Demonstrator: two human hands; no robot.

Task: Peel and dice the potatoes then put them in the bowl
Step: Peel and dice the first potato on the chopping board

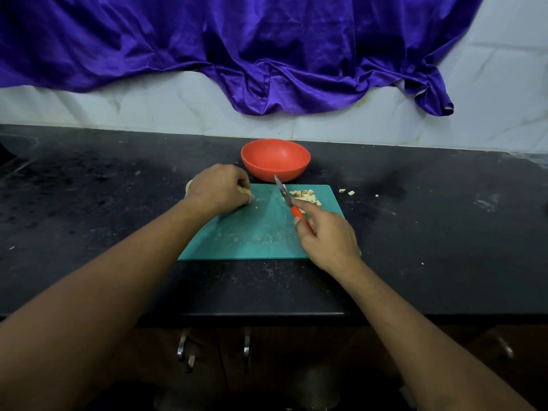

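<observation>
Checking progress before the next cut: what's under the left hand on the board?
The left hand grips a pale potato; bits show at its fingers and outer edge. The hand covers the rest, so its size is hidden.

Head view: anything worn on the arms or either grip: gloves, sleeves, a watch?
Left grip and right grip show no gloves or rings; left forearm and right forearm are uncovered to the frame edge, with no sleeve, watch or band.

Black counter carries teal cutting board, red bowl, stray potato bits.
</observation>
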